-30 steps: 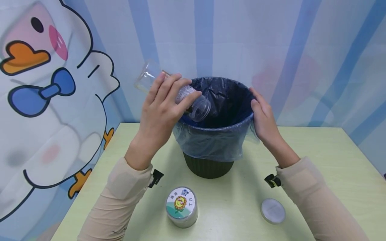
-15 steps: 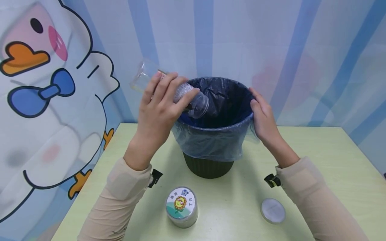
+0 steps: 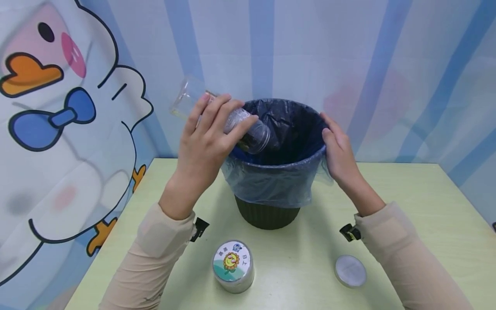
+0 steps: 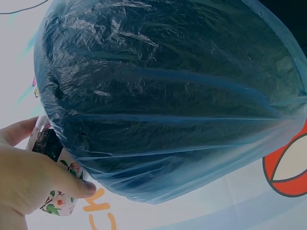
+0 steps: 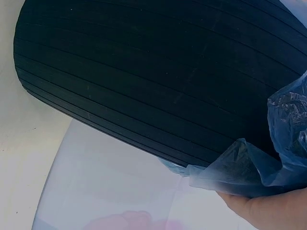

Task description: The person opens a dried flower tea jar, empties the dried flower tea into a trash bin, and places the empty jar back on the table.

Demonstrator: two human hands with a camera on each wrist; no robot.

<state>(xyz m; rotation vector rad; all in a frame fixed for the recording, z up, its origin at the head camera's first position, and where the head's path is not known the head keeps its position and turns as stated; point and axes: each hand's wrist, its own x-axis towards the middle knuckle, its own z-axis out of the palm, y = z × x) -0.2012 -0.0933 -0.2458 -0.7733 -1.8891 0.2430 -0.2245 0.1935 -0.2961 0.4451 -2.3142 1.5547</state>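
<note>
A dark ribbed bin (image 3: 267, 213) lined with a blue plastic bag (image 3: 271, 185) stands mid-table. My left hand (image 3: 211, 133) grips a clear jar (image 3: 255, 135) with a flowered label, tilted mouth-down over the bin's left rim. In the left wrist view the jar (image 4: 53, 182) sits in my hand (image 4: 29, 187) beside the bag (image 4: 168, 105). My right hand (image 3: 339, 153) rests with straight fingers against the bin's right rim. The right wrist view shows this hand (image 5: 268, 211) touching the bag's edge (image 5: 249, 167) over the ribbed wall (image 5: 144, 86).
A lidded jar with a sunflower sticker (image 3: 233, 266) stands near the front edge, and a loose round lid (image 3: 350, 270) lies to its right on the pale green table (image 3: 418, 206). Cartoon-printed curtains close off the back and left.
The jar in my left hand shifted slightly up and left, then back toward the bin's opening. My right hand stays put on the rim.
</note>
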